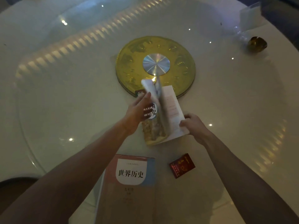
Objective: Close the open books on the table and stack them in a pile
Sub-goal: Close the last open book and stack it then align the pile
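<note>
Nearest, one closed book (132, 180) lies flat on the bench (64, 102), with one small red box (182, 165) beside it. Farther out, the second book (159, 117) is half shut. The left hand (137, 113) pushes its cover over, fingers flat. The right hand (193, 126) pinches the page edge. Next, I think, it must fold shut and go on the closed book. Beyond sits one gold disc (178, 62).
</note>
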The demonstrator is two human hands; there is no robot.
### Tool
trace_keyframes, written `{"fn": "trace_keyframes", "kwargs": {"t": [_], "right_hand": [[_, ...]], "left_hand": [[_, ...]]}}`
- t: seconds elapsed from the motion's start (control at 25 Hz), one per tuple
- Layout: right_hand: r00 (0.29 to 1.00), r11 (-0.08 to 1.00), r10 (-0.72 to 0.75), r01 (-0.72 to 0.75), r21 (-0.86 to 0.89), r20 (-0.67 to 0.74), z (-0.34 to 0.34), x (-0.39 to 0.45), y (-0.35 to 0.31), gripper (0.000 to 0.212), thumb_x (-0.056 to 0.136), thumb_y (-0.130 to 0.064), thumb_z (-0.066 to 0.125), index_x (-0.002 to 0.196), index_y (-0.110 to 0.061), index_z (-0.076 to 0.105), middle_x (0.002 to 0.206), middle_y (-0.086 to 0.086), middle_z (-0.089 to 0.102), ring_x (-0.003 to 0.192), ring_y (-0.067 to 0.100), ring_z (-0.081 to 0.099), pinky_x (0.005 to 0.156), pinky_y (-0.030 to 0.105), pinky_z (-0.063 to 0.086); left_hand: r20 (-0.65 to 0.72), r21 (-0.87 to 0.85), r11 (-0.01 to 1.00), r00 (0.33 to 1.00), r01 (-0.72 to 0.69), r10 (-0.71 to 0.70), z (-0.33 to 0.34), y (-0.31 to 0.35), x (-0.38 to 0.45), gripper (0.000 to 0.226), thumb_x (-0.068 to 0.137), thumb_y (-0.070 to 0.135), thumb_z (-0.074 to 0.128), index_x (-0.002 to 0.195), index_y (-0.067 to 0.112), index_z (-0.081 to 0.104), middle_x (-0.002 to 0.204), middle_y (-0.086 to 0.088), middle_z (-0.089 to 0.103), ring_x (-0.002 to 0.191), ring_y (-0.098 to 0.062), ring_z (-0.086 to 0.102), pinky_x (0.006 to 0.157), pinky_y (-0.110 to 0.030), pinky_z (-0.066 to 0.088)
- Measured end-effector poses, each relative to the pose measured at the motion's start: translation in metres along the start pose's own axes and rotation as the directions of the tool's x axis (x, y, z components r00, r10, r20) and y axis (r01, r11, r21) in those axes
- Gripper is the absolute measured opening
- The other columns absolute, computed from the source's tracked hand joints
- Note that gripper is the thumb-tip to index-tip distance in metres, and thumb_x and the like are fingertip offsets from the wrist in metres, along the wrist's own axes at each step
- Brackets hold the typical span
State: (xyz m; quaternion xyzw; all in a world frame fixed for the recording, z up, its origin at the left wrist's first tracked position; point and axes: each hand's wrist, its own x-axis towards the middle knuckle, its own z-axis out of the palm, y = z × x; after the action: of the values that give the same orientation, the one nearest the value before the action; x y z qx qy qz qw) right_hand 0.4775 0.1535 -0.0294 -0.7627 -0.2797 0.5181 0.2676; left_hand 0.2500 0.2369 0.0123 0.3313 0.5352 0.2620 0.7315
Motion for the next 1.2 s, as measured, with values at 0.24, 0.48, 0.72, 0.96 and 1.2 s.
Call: {"fn": "trace_keyframes", "kwargs": {"t": [0.24,0.48,0.72,0.96,1.2], "right_hand": [[0.985,0.936,0.086,-0.131,0.327,0.15,0.016,-0.016,0.015,0.033,0.107,-0.033,0.047,0.125,-0.017,0.069,0.119,0.011,0.077,0.104,0.028,0.074,0.083,0.045,0.059],[0.988,0.899,-0.021,-0.047,0.436,0.151,0.031,-0.038,0.002,0.039,0.099,0.0,0.055,0.13,-0.022,0.063,0.124,0.01,0.073,0.101,0.028,0.072,0.085,0.05,0.059],[0.986,0.854,-0.085,-0.003,0.521,0.144,0.027,-0.085,-0.019,0.036,0.099,-0.002,0.059,0.132,-0.017,0.062,0.122,0.011,0.074,0.106,0.03,0.071,0.078,0.043,0.064],[0.992,0.903,-0.113,0.082,0.422,0.048,0.041,-0.142,-0.029,0.017,0.101,-0.011,0.058,0.112,-0.008,0.071,0.102,0.012,0.074,0.081,0.023,0.071,0.072,0.038,0.06],[0.997,0.945,-0.083,0.077,0.318,0.005,0.075,-0.199,-0.002,0.023,0.102,-0.009,0.054,0.12,-0.003,0.066,0.098,0.013,0.072,0.073,0.02,0.071,0.062,0.037,0.061]], "left_hand": [[-0.269,0.428,0.9,0.962,0.082,0.041,-0.004,-0.047,-0.014,0.057,0.092,0.024,0.07,0.142,0.005,0.051,0.141,-0.013,0.057,0.119,-0.026,0.058,0.079,-0.027,0.046],[-0.301,0.275,0.952,0.952,0.136,-0.049,-0.029,-0.05,-0.023,0.058,0.091,0.027,0.073,0.14,0.004,0.054,0.131,-0.014,0.065,0.112,-0.028,0.067,0.088,-0.037,0.056],[-0.185,0.071,0.997,0.983,0.029,-0.015,-0.043,-0.034,-0.059,0.026,0.095,0.011,0.067,0.121,0.009,0.068,0.111,-0.016,0.075,0.103,-0.033,0.073,0.091,-0.051,0.059],[-0.163,0.028,0.995,0.981,-0.099,0.102,-0.061,-0.035,-0.12,0.022,0.097,0.006,0.063,0.118,0.012,0.063,0.112,-0.019,0.072,0.099,-0.033,0.071,0.083,-0.049,0.061],[-0.22,0.031,0.988,0.963,-0.149,0.152,-0.079,-0.077,-0.187,0.025,0.099,0.005,0.059,0.123,0.012,0.062,0.101,-0.008,0.073,0.093,-0.024,0.072,0.066,-0.031,0.062]]}}
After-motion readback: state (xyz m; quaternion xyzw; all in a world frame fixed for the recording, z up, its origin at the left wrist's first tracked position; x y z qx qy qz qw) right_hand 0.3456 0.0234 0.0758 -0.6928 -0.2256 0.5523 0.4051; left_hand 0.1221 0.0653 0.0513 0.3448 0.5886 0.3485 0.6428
